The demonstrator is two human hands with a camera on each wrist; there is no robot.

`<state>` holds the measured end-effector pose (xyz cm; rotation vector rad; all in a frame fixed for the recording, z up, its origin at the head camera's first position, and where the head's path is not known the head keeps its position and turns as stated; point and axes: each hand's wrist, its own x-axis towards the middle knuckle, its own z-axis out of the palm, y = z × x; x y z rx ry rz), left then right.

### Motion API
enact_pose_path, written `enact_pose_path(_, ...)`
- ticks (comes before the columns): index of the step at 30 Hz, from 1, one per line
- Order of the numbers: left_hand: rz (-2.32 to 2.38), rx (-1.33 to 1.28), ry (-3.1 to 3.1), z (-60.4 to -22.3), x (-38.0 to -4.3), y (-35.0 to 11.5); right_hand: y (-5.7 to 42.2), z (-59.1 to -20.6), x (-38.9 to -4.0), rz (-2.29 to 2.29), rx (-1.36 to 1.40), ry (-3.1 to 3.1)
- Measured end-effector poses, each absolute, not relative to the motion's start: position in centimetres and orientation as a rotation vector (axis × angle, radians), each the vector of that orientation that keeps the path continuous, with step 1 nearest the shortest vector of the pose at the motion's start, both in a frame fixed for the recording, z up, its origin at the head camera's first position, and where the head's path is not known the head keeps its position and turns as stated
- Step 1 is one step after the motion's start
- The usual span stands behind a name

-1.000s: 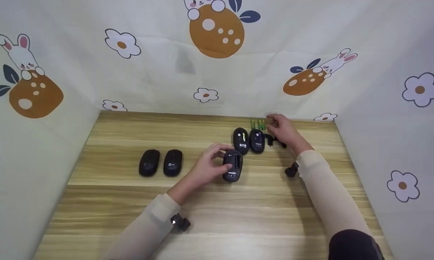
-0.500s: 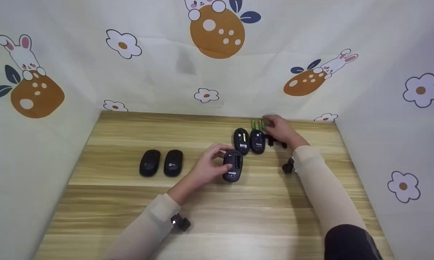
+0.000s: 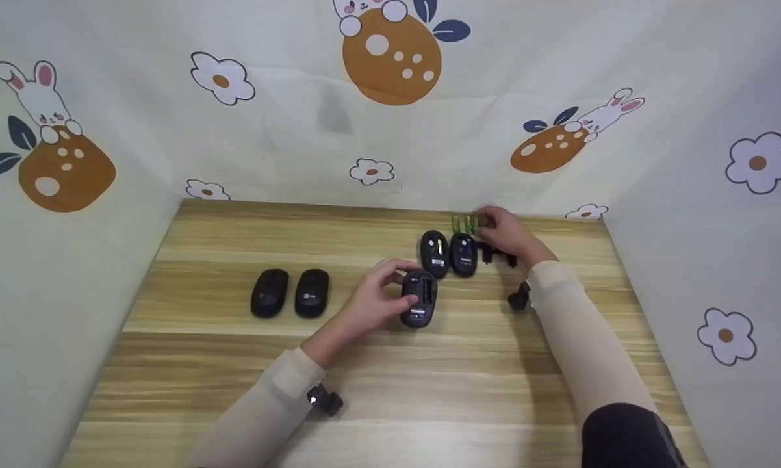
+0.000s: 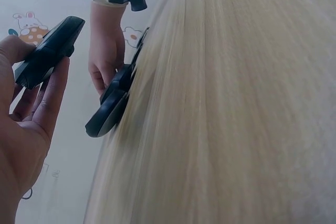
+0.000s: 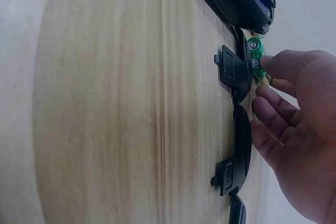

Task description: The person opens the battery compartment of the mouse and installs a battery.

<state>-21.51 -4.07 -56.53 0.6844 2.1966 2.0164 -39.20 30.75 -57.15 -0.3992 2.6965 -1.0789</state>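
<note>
My left hand [image 3: 376, 300] holds a black computer mouse [image 3: 420, 318] underside up, thumb across its face and fingers at the far edge. Its battery slot is uncovered and dark inside. In the left wrist view this mouse [image 4: 50, 51] is raised off the table. At the back of the table my right hand [image 3: 506, 233] pinches a green battery [image 5: 256, 64] between thumb and index finger. Another green battery [image 5: 253, 44] lies right beside it. Black battery covers [image 5: 235, 72] lie just in front of the right fingers.
Two upturned mice, one with a battery in its slot [image 3: 434, 255] and one beside it [image 3: 463, 255], lie between the hands. Farther left, two mice [image 3: 269, 294] [image 3: 311, 294] rest top side up. A patterned cloth wall [image 3: 286, 149] rises behind the wooden table [image 3: 390, 403].
My right hand has moved slightly left to the batteries, and its fingertips have closed on one. The left hand and its mouse have stayed put.
</note>
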Motion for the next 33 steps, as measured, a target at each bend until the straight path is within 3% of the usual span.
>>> enact_pose_path(20,2.021,0.671,2.18,-56.4,-21.5,-4.1,30.7,-58.0,-37.9,-1.765,-0.22,2.639)
enact_pose_path(33,1.997,0.614,2.197,-56.2,-21.4,-4.0,29.4,-55.5,-34.6,-2.007,-0.183,2.559)
